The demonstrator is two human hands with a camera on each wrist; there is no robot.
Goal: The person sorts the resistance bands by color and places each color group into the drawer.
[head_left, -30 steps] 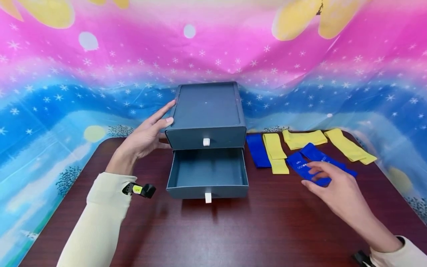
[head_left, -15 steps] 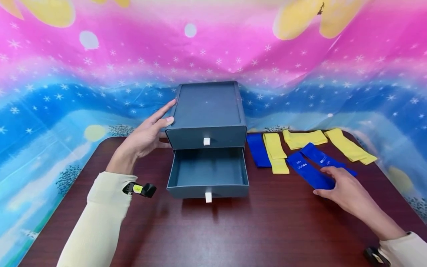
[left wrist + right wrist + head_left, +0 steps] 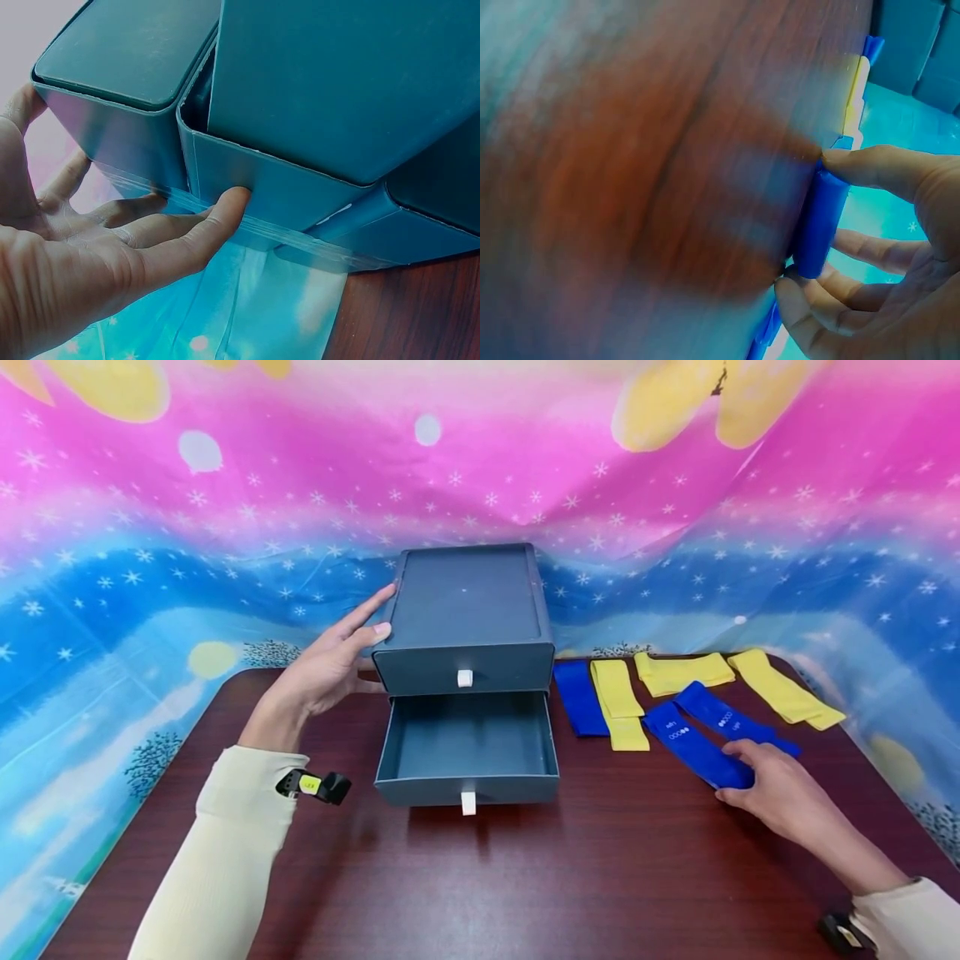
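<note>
Right hand (image 3: 772, 789): thumb and fingers pinch the near end of a blue band (image 3: 697, 750), which lies flat on the desk (image 3: 600, 877) right of the cabinet (image 3: 465, 610). The grip holds only the band's edge. Advice: get the thumb fully under the end before lifting, so the neighbouring blue band (image 3: 738, 727) is not dragged.

Left hand (image 3: 330, 664): fingers straight, flat against the cabinet's left wall, bracing it.

Lower drawer (image 3: 467, 752): pulled out, nothing seen inside. Upper drawer (image 3: 465, 670): closed, contents hidden. Yellow bands (image 3: 618, 697) and a third blue one (image 3: 579, 697) lie just beside the cabinet.
</note>
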